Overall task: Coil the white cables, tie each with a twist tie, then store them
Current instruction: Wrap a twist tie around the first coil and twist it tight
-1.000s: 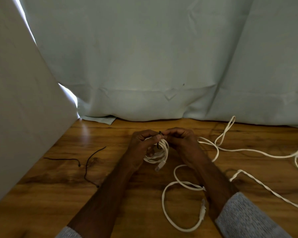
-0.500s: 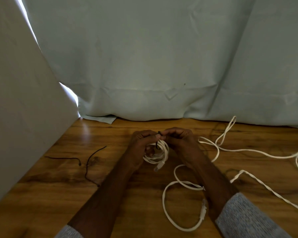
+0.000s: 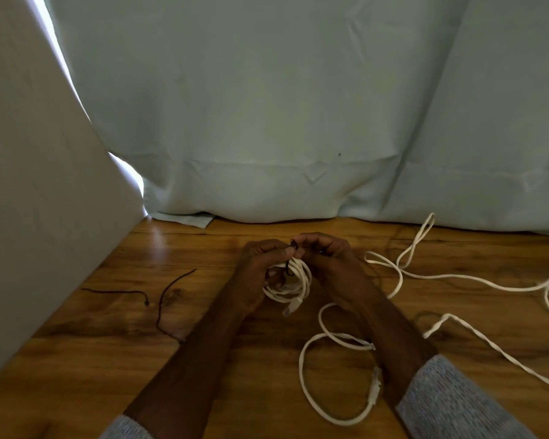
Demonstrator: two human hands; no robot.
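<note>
While both hands work up near the far edge of the table, the coiled white cable hangs between them, held just above the wood. A thin black twist tie goes round the top of the coil. The left hand wraps its fingers round the coil and pinches one end of the tie. The right hand pinches the other end, close against the left one.

I think the tie is being twisted closed now. If the ends slip from the fingers, the tie could spring loose and the loops could fall open. One plug end hangs down from the coil and could pull a loop out.

A second loose white cable lies in a big loop on the table under the right arm. That arm could catch it and drag it. A long white cable trails off toward the right edge. Two spare black twist ties lie near the left edge, well apart from the hands. A pale curtain hangs along the far edge. I cannot see any box to store the cables in.
</note>
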